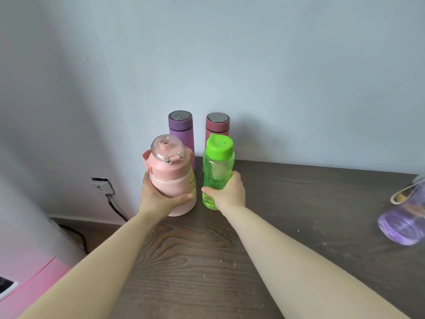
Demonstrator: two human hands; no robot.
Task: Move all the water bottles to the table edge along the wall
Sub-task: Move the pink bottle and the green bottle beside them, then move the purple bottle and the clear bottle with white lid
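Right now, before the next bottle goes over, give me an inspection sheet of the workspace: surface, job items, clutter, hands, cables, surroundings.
Surface: dark wood-grain table, pale specks scattered on it.
Job's things: purple flask and red flask upright at the wall; pink bottle and green bottle upright in front of them; clear purple bottle blurred at the right edge, away from the wall.
Clutter: nothing seen.
Hands: left hand in a grip on the pink bottle; right hand on the green bottle.
Cables: black cable hanging from a wall socket.
Surroundings: pale wall; pink object lower left.
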